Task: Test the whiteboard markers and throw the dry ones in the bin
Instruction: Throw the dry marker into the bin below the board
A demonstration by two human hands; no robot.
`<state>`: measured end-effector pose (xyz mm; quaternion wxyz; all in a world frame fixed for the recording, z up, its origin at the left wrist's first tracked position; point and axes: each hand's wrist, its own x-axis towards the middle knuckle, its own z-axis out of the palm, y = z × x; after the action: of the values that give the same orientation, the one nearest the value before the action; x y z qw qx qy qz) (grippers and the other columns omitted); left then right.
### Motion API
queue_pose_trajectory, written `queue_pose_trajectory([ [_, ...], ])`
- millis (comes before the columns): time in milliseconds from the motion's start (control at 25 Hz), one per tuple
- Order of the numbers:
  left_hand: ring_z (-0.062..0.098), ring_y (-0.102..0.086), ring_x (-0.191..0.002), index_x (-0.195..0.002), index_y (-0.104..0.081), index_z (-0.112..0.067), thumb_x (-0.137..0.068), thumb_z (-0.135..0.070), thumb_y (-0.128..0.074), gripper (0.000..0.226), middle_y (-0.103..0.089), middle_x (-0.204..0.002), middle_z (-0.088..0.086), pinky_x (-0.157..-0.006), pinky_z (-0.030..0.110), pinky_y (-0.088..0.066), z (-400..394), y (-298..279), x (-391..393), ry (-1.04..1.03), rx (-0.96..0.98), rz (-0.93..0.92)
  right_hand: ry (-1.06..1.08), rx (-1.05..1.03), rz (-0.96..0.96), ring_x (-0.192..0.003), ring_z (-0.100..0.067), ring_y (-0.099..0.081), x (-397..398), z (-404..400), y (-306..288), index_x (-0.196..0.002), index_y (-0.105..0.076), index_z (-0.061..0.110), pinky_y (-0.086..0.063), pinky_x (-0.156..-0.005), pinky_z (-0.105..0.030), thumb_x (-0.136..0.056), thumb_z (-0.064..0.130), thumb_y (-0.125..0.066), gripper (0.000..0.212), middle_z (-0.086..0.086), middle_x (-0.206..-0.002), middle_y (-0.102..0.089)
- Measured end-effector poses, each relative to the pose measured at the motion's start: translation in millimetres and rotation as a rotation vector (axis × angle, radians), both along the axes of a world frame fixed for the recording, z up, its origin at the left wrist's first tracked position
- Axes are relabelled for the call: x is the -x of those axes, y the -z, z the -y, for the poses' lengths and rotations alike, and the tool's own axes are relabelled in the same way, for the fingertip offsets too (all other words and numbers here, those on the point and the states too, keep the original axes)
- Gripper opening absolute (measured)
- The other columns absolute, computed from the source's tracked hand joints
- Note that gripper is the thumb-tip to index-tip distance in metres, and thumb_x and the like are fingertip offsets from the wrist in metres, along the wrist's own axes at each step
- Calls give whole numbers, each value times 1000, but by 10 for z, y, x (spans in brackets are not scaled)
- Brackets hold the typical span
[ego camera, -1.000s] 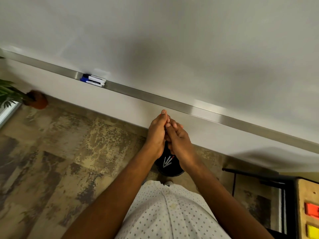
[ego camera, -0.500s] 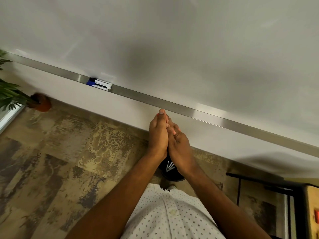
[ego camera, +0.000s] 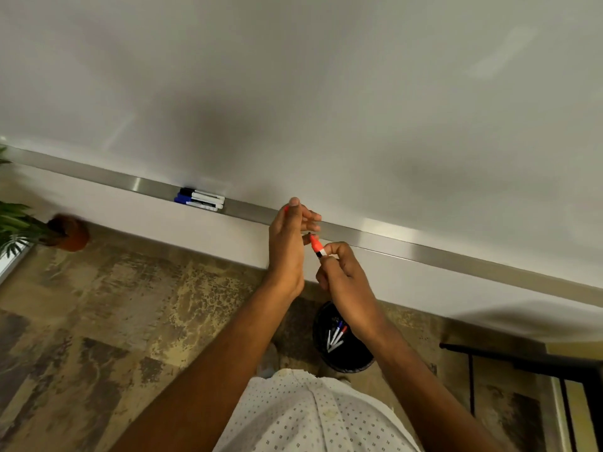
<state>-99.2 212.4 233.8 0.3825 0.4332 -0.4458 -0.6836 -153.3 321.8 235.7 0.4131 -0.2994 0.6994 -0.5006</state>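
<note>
My right hand (ego camera: 342,282) pinches a red marker (ego camera: 317,247) by its white barrel, with the dark tip bare and pointing up-left. My left hand (ego camera: 287,246) is raised just left of it, and a sliver of red cap (ego camera: 286,209) shows between thumb and forefinger, the other fingers spread. Both hands are in front of the metal tray (ego camera: 408,247) under the blank whiteboard (ego camera: 326,93). Two or three capped markers (ego camera: 199,201), black and blue, lie on the tray to the left. A black bin (ego camera: 346,357) on the floor below my hands holds several markers.
A potted plant (ego camera: 67,233) stands on the floor at the far left by the wall. A dark metal frame (ego camera: 522,360) of some furniture is at the lower right. The patterned floor (ego camera: 130,305) stretches out to the left of the bin.
My hands were pressed together over the bin. They have now come apart and risen to the tray, with the red marker's tip uncovered in my right hand.
</note>
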Motion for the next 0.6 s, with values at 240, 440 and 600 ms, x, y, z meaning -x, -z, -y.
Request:
queue_pose_trajectory([
  [240,14,-48,-59,-77,-54,-16,-104,-24,-52,28,-53,-67,-3,-63,32,-43,578,-412,58,-4,33,-67,143,129,-15,-64,-15,-42,220,296,-350,-104,-42,21,-35,-56,-24,-108,16,-41,7,-2,-78,-61],
  [440,20,-41,-59,-60,-47,-15,-99,-28,-62,44,-43,-54,2,-68,37,-42,871,-880,197,82,212,-111,205,395,-164,-70,-21,-51,380,494,-949,-103,-51,24,-43,-62,-31,-103,11,-59,15,-7,-91,-70],
  [600,21,-38,-54,-57,-42,-10,-101,-38,-58,54,-38,-53,6,-63,29,-46,1056,-1433,325,94,348,-172,329,605,-236,-79,-22,-64,500,622,-1484,-118,-60,15,-48,-64,-32,-103,9,-60,16,-6,-105,-76],
])
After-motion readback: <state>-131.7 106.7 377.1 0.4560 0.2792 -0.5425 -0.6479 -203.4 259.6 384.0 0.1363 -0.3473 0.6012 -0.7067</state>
